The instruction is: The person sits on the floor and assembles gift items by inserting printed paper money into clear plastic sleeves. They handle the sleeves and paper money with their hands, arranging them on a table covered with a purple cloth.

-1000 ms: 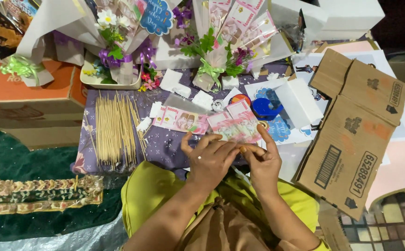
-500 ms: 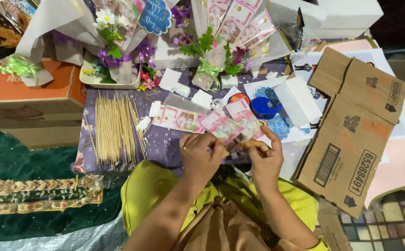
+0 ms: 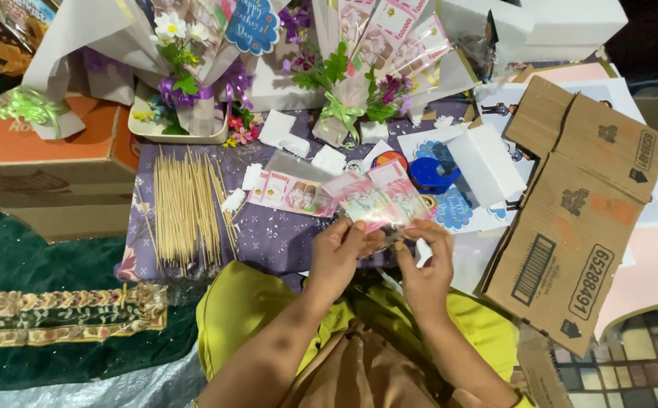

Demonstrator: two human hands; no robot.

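Pink banknotes (image 3: 378,200) fanned, clear-sleeved, pinched tight in left hand (image 3: 342,253) and right hand (image 3: 425,264) grip.

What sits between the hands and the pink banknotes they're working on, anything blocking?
Nothing visible does. The left hand and right hand both already grip the pink banknotes directly, held above the purple cloth; the wooden skewers lie off to the left.

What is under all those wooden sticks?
The wooden sticks lie on a purple flowery cloth. It covers the low table beneath, so that surface is hidden.
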